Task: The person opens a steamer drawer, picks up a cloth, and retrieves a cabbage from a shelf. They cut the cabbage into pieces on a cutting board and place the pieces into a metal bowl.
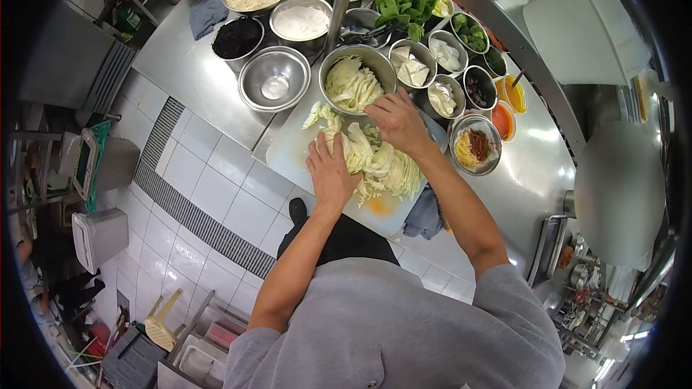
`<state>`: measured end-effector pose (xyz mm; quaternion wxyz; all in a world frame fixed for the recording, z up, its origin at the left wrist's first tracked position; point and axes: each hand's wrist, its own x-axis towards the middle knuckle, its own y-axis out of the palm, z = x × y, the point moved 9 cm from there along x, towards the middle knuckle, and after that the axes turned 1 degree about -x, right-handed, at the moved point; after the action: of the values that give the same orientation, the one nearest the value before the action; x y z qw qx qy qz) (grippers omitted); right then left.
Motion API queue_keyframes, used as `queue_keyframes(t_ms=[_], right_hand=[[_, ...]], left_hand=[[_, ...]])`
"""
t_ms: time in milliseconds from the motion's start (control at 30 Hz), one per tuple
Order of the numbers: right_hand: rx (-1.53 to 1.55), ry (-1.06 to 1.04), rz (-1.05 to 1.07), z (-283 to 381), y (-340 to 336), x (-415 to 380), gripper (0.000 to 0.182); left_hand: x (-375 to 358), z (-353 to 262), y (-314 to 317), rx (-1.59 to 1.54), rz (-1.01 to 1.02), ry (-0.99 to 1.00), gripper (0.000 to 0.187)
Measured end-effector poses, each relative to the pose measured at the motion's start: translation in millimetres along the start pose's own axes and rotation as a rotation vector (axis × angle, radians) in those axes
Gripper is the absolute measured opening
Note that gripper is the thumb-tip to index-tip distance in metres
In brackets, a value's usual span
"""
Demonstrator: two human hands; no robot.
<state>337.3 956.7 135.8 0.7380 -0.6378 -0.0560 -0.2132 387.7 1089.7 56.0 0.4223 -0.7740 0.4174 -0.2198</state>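
Chopped cabbage lies heaped on a white cutting board. My left hand rests on the left part of the heap, its fingers spread and stretched out. Behind the board stands a steel pot with more cut cabbage inside. At the pot's front right rim is my right hand, fingers curled together against the metal. Its fingertips are partly hidden, and some cabbage lies just below them.
An empty-looking steel bowl stands left of the pot. Bowls of white powder, leafy greens, tofu-like pieces and sauces crowd the back and right. A grey cloth lies by the board. A metal post rises behind.
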Motion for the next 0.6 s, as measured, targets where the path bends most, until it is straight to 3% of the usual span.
queue_keyframes(t_ms=[167,267,333,367,433,533,600], right_hand=[[0.03,0.123,0.063,-11,-5,-9,0.021],[0.076,0.183,-0.069,2,-35,-32,0.03],[0.117,0.659,-0.167,-22,-32,-96,0.054],[0.12,0.66,-0.17,-8,-23,-114,0.054],[0.136,1.058,-0.001,-7,12,-170,0.08],[0.078,1.178,0.076,-2,42,-164,0.094],[0.106,1.227,0.154,-5,46,-151,0.094]], left_hand=[[8,-5,-2,0.076,0.095,-0.006,0.095],[13,-9,2,0.083,0.107,0.042,0.093],[14,-8,2,0.095,0.119,0.048,0.092],[15,-9,2,0.096,0.117,0.046,0.091],[14,-9,3,0.102,0.121,0.045,0.09],[17,-11,5,0.135,0.153,0.064,0.088],[17,-12,6,0.153,0.143,0.105,0.089]])
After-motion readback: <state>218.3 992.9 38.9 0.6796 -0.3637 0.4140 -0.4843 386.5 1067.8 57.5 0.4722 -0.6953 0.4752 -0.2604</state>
